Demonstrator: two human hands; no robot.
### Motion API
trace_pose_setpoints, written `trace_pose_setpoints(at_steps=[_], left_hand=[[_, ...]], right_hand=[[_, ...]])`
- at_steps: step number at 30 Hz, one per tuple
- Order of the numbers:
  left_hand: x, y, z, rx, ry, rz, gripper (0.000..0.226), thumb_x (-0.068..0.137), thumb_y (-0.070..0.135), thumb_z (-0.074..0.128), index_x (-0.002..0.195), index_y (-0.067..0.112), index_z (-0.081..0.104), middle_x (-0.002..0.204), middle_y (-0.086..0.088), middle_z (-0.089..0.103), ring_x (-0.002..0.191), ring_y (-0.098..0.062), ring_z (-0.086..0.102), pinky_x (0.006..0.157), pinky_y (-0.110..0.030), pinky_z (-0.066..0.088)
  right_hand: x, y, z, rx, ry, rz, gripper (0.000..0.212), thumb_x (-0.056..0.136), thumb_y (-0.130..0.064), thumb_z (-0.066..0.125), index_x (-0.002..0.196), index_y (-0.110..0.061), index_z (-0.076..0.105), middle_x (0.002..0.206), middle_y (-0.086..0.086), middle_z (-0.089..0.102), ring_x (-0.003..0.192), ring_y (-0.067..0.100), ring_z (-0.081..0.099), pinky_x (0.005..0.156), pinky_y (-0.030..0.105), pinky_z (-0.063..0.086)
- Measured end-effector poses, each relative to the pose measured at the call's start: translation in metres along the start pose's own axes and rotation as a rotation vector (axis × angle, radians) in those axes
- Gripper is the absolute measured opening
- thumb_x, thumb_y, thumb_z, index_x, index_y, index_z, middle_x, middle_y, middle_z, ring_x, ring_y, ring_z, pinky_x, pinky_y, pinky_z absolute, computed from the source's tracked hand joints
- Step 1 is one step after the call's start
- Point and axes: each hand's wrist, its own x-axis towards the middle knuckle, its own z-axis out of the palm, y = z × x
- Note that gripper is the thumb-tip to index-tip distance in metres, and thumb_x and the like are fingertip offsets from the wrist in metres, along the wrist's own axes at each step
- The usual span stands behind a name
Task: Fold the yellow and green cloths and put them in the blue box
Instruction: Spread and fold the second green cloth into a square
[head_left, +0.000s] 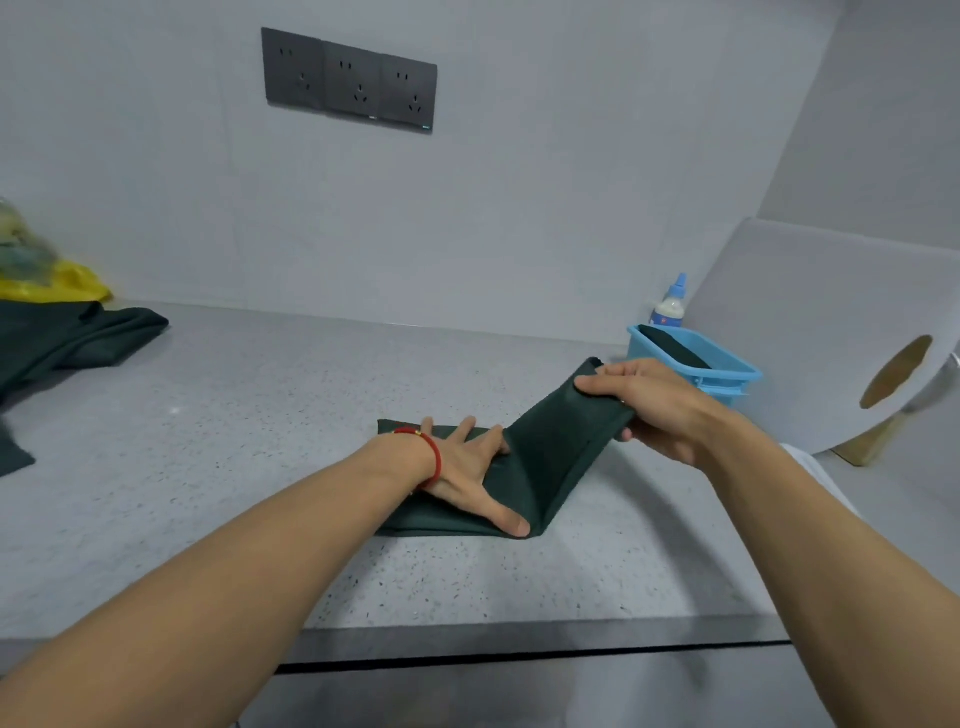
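A dark green cloth (550, 457), folded into a narrow strip, lies on the grey counter (311, 441) in the middle. My left hand (475, 467) presses flat on its left half, fingers spread. My right hand (649, 405) grips the strip's right end and holds it lifted, so the cloth bends upward at my left hand's fingertips. The blue box (727, 371) stands behind my right hand and holds a folded dark cloth (670, 345). More dark green cloths (67, 338) lie unfolded at the far left, with something yellow (57, 283) behind them.
A small white bottle with a blue cap (670, 304) stands behind the box. A large roll of white paper (831, 338) fills the right side. A socket panel (348, 80) is on the wall. The counter's front edge (519, 631) runs below my arms.
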Motion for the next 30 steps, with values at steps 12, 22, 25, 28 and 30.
trace_pose_setpoints(at_steps=[12,22,25,28,30], left_hand=[[-0.087,-0.033,0.056,-0.311,0.852,-0.351,0.032,0.096,0.025,0.047,0.122,0.019,0.066,0.114,0.000,0.057,0.103,-0.016,0.040,0.093,-0.035,0.040],[-0.096,-0.009,0.061,-0.426,0.647,-0.248,0.073,0.088,0.039,0.053,0.152,0.024,0.022,0.128,-0.001,0.051,0.121,-0.024,0.042,0.112,-0.050,0.035],[-0.088,-0.041,0.050,-0.502,0.679,-0.305,0.072,0.091,0.029,0.065,0.154,0.024,0.030,0.142,-0.004,0.047,0.132,-0.026,0.039,0.116,-0.046,0.036],[-0.078,-0.065,0.042,-0.434,0.854,-0.471,0.037,0.096,0.038,0.060,0.128,0.022,0.055,0.121,-0.002,0.063,0.119,-0.024,0.051,0.100,-0.041,0.042],[-0.072,-0.061,0.043,-0.561,0.913,-0.470,0.023,0.097,0.043,0.053,0.111,0.026,0.060,0.096,0.006,0.069,0.103,-0.021,0.059,0.092,-0.040,0.038]], right_hand=[[0.041,-0.036,0.143,-0.749,-0.218,0.015,0.034,0.095,-0.032,0.064,0.070,-0.009,0.066,0.056,0.003,0.070,0.044,0.017,0.063,0.051,0.028,0.058],[0.057,0.023,0.118,-0.957,0.017,-0.072,0.045,0.102,-0.032,0.050,0.146,-0.022,0.050,0.147,0.006,0.054,0.133,0.028,0.051,0.110,0.042,0.041],[0.047,0.042,0.097,-1.045,0.154,-0.033,0.031,0.093,-0.047,0.055,0.113,-0.025,0.063,0.107,0.001,0.070,0.095,0.022,0.063,0.074,0.036,0.045],[0.037,0.048,0.086,-0.941,0.186,0.021,0.051,0.083,-0.069,0.056,0.089,-0.020,0.068,0.077,-0.006,0.067,0.071,0.013,0.061,0.056,0.030,0.040],[0.033,0.051,0.089,-0.897,0.245,-0.014,0.062,0.084,-0.076,0.051,0.079,-0.016,0.066,0.071,-0.006,0.068,0.067,0.014,0.062,0.054,0.030,0.040]])
